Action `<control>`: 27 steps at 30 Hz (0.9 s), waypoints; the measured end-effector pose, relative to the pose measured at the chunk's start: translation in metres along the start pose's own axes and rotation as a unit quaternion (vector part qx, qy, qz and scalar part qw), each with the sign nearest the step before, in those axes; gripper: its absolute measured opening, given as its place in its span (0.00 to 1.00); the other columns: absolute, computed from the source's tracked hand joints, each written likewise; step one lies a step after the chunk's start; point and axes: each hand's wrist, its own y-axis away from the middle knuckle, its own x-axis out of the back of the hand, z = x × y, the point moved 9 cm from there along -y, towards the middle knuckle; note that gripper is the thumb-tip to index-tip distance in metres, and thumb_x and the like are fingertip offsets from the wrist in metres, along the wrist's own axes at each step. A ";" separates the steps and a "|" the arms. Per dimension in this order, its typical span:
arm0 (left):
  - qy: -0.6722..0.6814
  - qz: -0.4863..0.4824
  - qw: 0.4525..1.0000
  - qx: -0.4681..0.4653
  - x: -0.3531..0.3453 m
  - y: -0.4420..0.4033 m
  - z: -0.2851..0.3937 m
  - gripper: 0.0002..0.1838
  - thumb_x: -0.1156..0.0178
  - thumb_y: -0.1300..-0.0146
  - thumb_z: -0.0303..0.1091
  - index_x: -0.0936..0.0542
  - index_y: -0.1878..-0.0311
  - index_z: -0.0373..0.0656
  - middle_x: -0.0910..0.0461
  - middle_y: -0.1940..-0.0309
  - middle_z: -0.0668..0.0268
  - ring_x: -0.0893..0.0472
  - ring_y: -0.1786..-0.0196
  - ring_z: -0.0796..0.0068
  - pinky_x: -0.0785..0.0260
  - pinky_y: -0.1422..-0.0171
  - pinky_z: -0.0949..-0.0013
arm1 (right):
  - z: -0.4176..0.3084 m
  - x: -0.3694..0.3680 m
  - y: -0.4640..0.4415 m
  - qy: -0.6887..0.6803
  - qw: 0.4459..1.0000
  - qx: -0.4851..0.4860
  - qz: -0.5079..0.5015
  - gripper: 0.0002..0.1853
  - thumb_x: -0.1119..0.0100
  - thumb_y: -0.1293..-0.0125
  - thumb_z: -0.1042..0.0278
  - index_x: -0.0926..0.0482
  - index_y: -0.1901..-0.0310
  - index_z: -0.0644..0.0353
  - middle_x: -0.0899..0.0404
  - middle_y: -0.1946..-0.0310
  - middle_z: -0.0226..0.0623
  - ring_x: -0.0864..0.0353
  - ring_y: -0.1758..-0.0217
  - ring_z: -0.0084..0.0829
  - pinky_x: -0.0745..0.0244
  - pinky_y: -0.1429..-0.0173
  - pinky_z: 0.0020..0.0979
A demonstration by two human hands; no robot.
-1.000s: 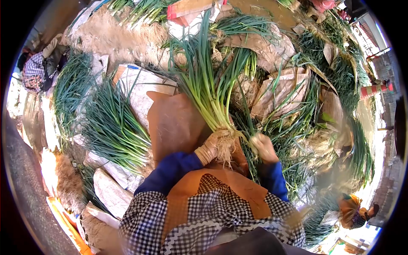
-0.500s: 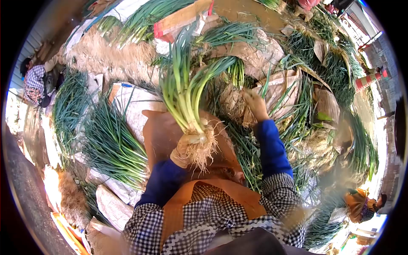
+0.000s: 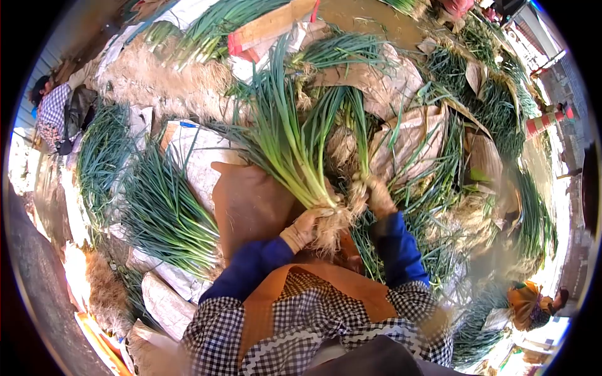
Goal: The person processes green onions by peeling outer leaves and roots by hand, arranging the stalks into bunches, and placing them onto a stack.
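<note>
A thick bunch of green onions [image 3: 300, 168] is gripped near its roots by my left hand [image 3: 303, 229], with the pale stringy roots hanging below my fingers and the leaves fanning away from me. Close beside it, my right hand [image 3: 379, 199] is closed around a smaller clump of green onions [image 3: 364, 150], its roots near the bigger bunch's roots. Beyond my right hand, another clump of roots [image 3: 342, 147] shows partly behind the leaves. A brown apron [image 3: 248, 203] covers my lap under the bunch.
To my left lies a large pile of green onions [image 3: 166, 210] on white sacking. Loose leaves and brown sacking [image 3: 411, 141] spread to the right. A long heap with dry roots [image 3: 163, 78] lies ahead. Other people sit at the far left [image 3: 53, 113] and lower right [image 3: 533, 304].
My left hand has shifted right and slightly down with the bunch. My right hand has drawn back toward me and now holds a small clump of green onions.
</note>
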 end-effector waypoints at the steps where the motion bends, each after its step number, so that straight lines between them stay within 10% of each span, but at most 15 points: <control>1: -0.073 0.016 0.997 -0.003 -0.003 -0.004 -0.004 0.21 0.48 0.41 0.25 0.32 0.43 0.32 0.25 0.51 0.59 0.25 0.50 0.66 0.36 0.39 0.64 | 0.012 -0.007 0.014 0.010 1.000 0.001 0.005 0.12 0.47 0.37 0.63 0.22 0.60 0.64 0.21 0.72 0.34 0.23 0.73 0.25 0.28 0.65 0.23; 3: -0.135 0.053 0.989 -0.019 -0.012 -0.008 -0.013 0.17 0.47 0.41 0.25 0.27 0.49 0.32 0.23 0.55 0.60 0.24 0.53 0.71 0.34 0.44 0.72 | 0.028 0.014 0.017 0.275 0.954 0.091 0.080 0.18 0.46 0.38 0.54 0.22 0.60 0.63 0.21 0.73 0.41 0.21 0.70 0.31 0.28 0.63 0.30; 5: -0.143 0.048 0.988 -0.039 -0.007 -0.015 -0.019 0.14 0.45 0.43 0.25 0.25 0.53 0.33 0.22 0.59 0.62 0.24 0.57 0.72 0.32 0.49 0.72 | -0.008 -0.004 0.039 0.664 0.717 0.032 0.209 0.24 0.47 0.41 0.43 0.22 0.65 0.60 0.22 0.76 0.49 0.21 0.68 0.46 0.28 0.62 0.39; 10: -0.100 0.118 0.982 -0.106 0.002 -0.020 -0.021 0.07 0.43 0.47 0.21 0.24 0.64 0.37 0.23 0.68 0.67 0.24 0.63 0.75 0.31 0.57 0.75 | -0.018 -0.012 0.039 0.696 0.669 0.126 0.228 0.23 0.48 0.42 0.45 0.24 0.76 0.60 0.23 0.76 0.52 0.23 0.68 0.51 0.30 0.63 0.46; 22: -0.029 0.054 0.998 -0.019 0.006 -0.018 -0.032 0.17 0.47 0.44 0.22 0.28 0.49 0.35 0.22 0.58 0.61 0.23 0.53 0.69 0.33 0.43 0.69 | 0.020 0.021 0.066 0.534 0.790 0.170 0.249 0.16 0.50 0.34 0.58 0.26 0.69 0.65 0.27 0.81 0.41 0.31 0.79 0.38 0.35 0.72 0.35; 24: -0.008 0.029 0.998 -0.055 -0.007 -0.016 -0.023 0.18 0.48 0.43 0.22 0.29 0.47 0.35 0.23 0.53 0.58 0.24 0.49 0.67 0.34 0.41 0.68 | 0.045 0.045 0.065 0.253 0.922 0.103 0.273 0.13 0.48 0.34 0.61 0.24 0.69 0.63 0.26 0.77 0.29 0.32 0.76 0.24 0.36 0.72 0.26; 27: -0.002 0.049 0.998 -0.048 0.002 -0.017 -0.027 0.19 0.49 0.43 0.22 0.30 0.46 0.35 0.26 0.47 0.56 0.26 0.46 0.66 0.35 0.40 0.67 | 0.061 0.057 0.074 0.089 0.953 0.076 0.281 0.12 0.47 0.35 0.63 0.24 0.71 0.62 0.26 0.76 0.24 0.33 0.75 0.17 0.37 0.72 0.21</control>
